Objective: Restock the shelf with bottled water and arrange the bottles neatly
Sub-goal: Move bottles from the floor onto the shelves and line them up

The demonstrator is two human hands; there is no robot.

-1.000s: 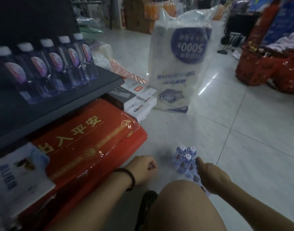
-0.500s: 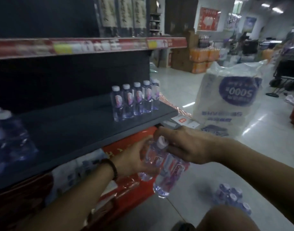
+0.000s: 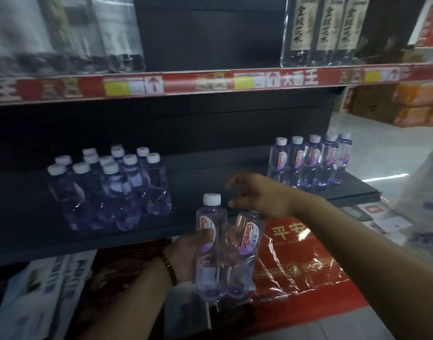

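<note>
Two small water bottles with white caps and pink-purple labels, the left bottle [image 3: 209, 261] and the right bottle [image 3: 248, 244], stand side by side in crinkled clear film in front of the dark shelf [image 3: 200, 173]. My left hand [image 3: 183, 255] grips them from behind and below. Over the right bottle's top hangs my right hand [image 3: 258, 196], hiding its cap, with thumb and fingers loosely curved and nothing between them. A shrink-wrapped pack of bottles [image 3: 112, 192] stands on the shelf's left. A row of several bottles [image 3: 311, 163] lines its right end.
Above runs an upper shelf with a red price strip [image 3: 210, 82], carrying tall clear bottles [image 3: 323, 28]. Below the dark shelf lie red film-wrapped goods [image 3: 299, 263] and white printed packs [image 3: 39, 290]. Pale tiled floor [image 3: 372, 153] and orange cartons [image 3: 416, 106] are off to the right.
I lifted the two bottles off the floor and brought them up in front of the shelf. My right hand has loosened from the bottle tops, and my view has risen to the shelf.
</note>
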